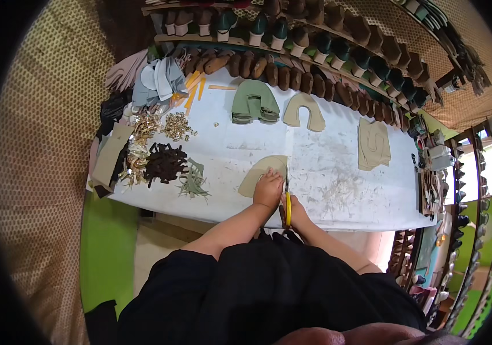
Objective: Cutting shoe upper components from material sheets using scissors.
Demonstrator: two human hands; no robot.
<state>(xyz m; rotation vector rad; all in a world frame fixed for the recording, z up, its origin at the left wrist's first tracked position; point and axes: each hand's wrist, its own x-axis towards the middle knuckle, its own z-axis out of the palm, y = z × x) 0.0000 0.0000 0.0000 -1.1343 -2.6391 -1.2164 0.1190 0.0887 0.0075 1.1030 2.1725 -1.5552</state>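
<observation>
My left hand (268, 190) lies on a rounded beige piece of sheet material (251, 175) near the table's front edge and holds it down, fingers close together. The piece looks like leather or fabric. Right beside it, my right hand (296, 209) is closed around a pair of scissors with yellow handles (288, 208). The blades point away from me along the piece's right edge; whether they are spread is too small to tell. Farther back lie a stack of green U-shaped pieces (251, 103) and a beige U-shaped piece (305, 111).
Left on the white-covered table (223, 190) are dark brown strips (166, 163), green scraps (194, 181), gold-coloured bits (178, 126) and orange strips (195, 92). A beige sheet (374, 145) lies at right. Shoe lasts (296, 79) line the back, below shelves of heeled forms (257, 30).
</observation>
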